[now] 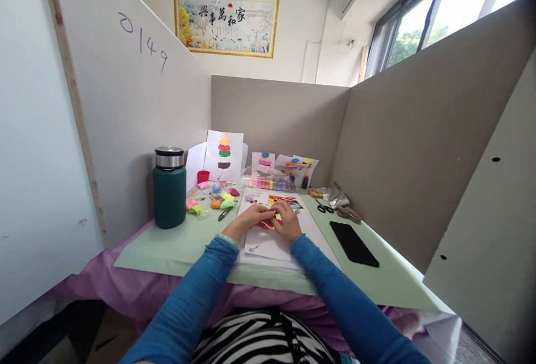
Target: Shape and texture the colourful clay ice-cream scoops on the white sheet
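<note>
Both my hands meet over white paper in the middle of the table. My left hand has its fingers closed around something pinkish-red, mostly hidden. My right hand touches it from the other side, its fingertips pinched together near a small yellow bit. What exactly sits between the fingertips is too small to tell. Just beyond the hands, a colourful striped picture lies on the paper. Beside the left hand is a black pen. Bags of orange and green clay lie further left.
A green bottle stands at the left. Black scissors and a black phone lie at the right. Painted cards, a red cup and a multicoloured pack are at the back. Grey partitions surround the table.
</note>
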Demonstrator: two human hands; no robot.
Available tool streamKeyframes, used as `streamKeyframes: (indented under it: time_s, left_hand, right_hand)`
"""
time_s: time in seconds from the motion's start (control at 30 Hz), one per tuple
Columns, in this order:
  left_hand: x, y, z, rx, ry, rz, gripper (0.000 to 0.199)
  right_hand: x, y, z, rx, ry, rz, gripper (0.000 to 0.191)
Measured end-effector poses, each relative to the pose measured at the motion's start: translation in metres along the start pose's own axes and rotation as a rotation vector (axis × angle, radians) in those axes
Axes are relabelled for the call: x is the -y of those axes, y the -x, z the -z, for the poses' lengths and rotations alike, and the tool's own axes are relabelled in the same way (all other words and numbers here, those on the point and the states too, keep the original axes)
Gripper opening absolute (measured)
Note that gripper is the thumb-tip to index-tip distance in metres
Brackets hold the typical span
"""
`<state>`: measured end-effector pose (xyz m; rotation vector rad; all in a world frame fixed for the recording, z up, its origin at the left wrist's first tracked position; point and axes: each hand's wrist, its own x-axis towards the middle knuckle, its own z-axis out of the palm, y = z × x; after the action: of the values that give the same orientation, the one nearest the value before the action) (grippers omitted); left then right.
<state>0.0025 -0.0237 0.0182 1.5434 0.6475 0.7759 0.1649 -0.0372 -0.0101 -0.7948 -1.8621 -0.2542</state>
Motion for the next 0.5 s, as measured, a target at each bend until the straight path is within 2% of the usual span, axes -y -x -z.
streamKeyframes:
  time_s: [0.5]
  left_hand:
    - [-0.0005, 0.0007, -0.0004, 0.004, 0.008, -0.010, 0.044]
  right_hand:
    - [0.0006, 0.0015, 0.0009, 0.051, -0.008, -0.018, 0.021]
